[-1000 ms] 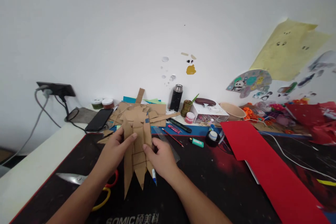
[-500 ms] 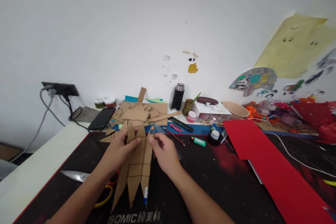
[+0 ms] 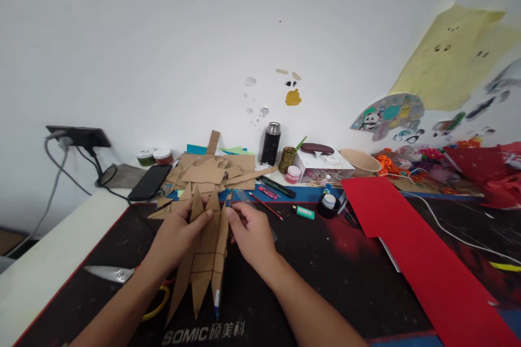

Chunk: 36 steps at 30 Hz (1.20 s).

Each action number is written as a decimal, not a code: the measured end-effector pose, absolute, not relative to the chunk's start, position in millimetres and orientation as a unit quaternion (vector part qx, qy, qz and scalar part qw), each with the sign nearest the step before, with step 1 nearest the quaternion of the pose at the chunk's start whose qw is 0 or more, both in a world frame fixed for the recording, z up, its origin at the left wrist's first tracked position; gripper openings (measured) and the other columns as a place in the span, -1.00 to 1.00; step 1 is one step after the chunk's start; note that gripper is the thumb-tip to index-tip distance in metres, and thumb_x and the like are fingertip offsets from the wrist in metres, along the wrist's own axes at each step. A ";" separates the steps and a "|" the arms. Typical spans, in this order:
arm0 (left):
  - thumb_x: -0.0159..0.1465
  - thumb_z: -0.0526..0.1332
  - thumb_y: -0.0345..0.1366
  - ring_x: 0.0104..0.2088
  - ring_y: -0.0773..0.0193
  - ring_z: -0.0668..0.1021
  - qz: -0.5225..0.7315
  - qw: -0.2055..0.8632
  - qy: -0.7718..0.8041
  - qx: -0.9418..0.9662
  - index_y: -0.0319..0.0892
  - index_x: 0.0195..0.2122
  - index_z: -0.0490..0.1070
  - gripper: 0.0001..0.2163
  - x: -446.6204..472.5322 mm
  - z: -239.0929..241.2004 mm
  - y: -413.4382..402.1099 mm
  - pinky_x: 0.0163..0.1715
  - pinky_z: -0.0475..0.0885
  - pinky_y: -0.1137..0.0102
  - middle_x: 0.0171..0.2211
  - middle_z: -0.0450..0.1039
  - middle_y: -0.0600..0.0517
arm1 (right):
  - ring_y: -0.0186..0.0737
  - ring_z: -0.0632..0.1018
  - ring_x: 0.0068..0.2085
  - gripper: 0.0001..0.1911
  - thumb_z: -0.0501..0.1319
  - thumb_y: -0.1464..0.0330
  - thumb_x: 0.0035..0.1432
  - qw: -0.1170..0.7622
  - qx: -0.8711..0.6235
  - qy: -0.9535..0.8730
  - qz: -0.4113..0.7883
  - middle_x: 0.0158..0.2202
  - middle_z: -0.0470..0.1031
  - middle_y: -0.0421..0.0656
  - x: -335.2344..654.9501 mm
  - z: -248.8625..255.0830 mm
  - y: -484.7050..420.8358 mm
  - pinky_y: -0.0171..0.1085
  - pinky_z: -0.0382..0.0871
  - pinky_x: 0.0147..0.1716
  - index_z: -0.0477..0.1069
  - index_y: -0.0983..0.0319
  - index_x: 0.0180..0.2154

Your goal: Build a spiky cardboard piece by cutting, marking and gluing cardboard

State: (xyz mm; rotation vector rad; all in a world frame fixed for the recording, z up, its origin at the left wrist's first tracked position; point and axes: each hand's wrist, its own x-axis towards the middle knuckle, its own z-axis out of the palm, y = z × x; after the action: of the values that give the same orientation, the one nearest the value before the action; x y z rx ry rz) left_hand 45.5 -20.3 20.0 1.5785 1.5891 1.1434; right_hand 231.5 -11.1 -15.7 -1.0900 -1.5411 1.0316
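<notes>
Both hands hold a brown cardboard cut-out with ruled squares and long pointed tips at both ends, raised just above the black desk mat. My left hand grips its left edge, thumb lying across the front. My right hand pinches its right edge near the top. A pile of cardboard scraps lies just beyond the hands. Scissors with red and yellow handles lie under my left forearm.
A red paper sheet covers the mat at right. Behind are a phone, a black flask, a red pencil, a utility knife, a tape roll, jars, a white box and craft clutter. A white cable runs at right.
The cardboard piece was lifted off the scrap pile toward me and folded narrower between both hands. The view shifted slightly.
</notes>
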 end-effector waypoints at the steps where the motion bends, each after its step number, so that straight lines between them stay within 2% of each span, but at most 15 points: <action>1: 0.21 0.32 0.10 -0.08 -0.12 0.70 0.428 0.297 0.602 0.606 -0.08 -0.08 0.61 -0.59 46.2 20.4 -21.0 -0.06 0.58 0.15 -0.13 0.75 -0.04 | -0.26 0.51 -0.49 -0.70 0.21 0.14 0.43 0.474 -0.449 -0.638 0.409 -0.47 0.54 -0.22 232.1 -14.3 -11.9 -0.32 0.33 -0.47 0.62 0.18 -0.15; 7: 0.23 0.28 0.07 -0.02 -0.13 0.70 0.421 0.254 0.620 0.611 -0.06 0.00 0.61 -0.57 50.6 21.0 -25.9 0.04 0.57 0.13 -0.05 0.75 -0.06 | -0.26 0.52 -0.55 -0.71 0.22 0.19 0.44 0.458 -0.473 -0.675 0.333 -0.54 0.54 -0.23 235.4 -6.3 -15.7 -0.33 0.33 -0.47 0.65 0.19 -0.17; 12: 0.23 0.27 0.07 -0.02 -0.13 0.70 0.419 0.249 0.622 0.613 -0.06 -0.03 0.62 -0.59 52.8 25.7 -30.5 0.03 0.57 0.13 -0.05 0.75 -0.06 | -0.26 0.54 -0.50 -0.72 0.23 0.21 0.44 0.475 -0.459 -0.693 0.288 -0.50 0.57 -0.20 235.4 -3.1 -18.3 -0.32 0.34 -0.41 0.66 0.20 -0.22; 15: 0.23 0.28 0.10 0.03 -0.15 0.69 0.424 0.254 0.619 0.610 -0.07 -0.01 0.61 -0.55 51.9 30.0 -33.4 0.06 0.55 0.11 -0.02 0.74 -0.08 | -0.29 0.51 -0.55 -0.72 0.26 0.18 0.41 0.494 -0.444 -0.666 0.340 -0.51 0.54 -0.22 233.1 -3.8 -19.2 -0.34 0.34 -0.48 0.65 0.21 -0.21; 19: 0.22 0.28 0.12 -0.04 -0.17 0.70 0.413 0.264 0.627 0.605 -0.08 -0.04 0.60 -0.55 49.8 35.9 -34.6 -0.04 0.57 0.13 -0.09 0.75 -0.08 | -0.33 0.48 -0.59 -0.71 0.30 0.14 0.37 0.510 -0.415 -0.594 0.464 -0.51 0.50 -0.25 229.7 -5.8 -17.1 -0.38 0.34 -0.59 0.63 0.21 -0.23; 22: 0.20 0.28 0.11 -0.04 -0.17 0.70 0.410 0.266 0.623 0.611 -0.08 -0.05 0.60 -0.56 49.8 41.1 -32.0 -0.03 0.57 0.12 -0.08 0.75 -0.08 | -0.35 0.46 -0.61 -0.71 0.35 0.11 0.32 0.526 -0.397 -0.550 0.513 -0.51 0.48 -0.28 229.4 -6.4 -12.8 -0.39 0.36 -0.62 0.64 0.21 -0.17; 27: 0.21 0.26 0.10 -0.03 -0.19 0.69 0.402 0.269 0.606 0.631 -0.09 -0.04 0.60 -0.55 53.1 53.7 -22.2 0.04 0.54 0.05 -0.07 0.74 -0.10 | -0.36 0.44 -0.63 -0.61 0.42 0.08 0.24 0.560 -0.389 -0.506 0.529 -0.52 0.46 -0.31 230.0 -6.9 -6.4 -0.40 0.35 -0.64 0.60 0.22 -0.06; 36: 0.15 0.24 0.10 -0.07 -0.22 0.70 0.365 0.274 0.611 0.647 -0.12 -0.10 0.60 -0.54 62.9 73.2 4.4 0.02 0.55 0.03 -0.12 0.74 -0.12 | -0.37 0.38 -0.67 -0.51 0.43 -0.05 0.16 0.582 -0.392 -0.453 0.550 -0.60 0.40 -0.35 229.7 7.5 3.9 -0.40 0.27 -0.69 0.52 0.23 -0.15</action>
State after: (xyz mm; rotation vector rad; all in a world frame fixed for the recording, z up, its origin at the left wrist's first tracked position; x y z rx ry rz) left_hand 62.9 4.4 73.2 1.7402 1.6423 0.9811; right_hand 229.7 3.9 7.5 -0.9160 -1.0583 1.2848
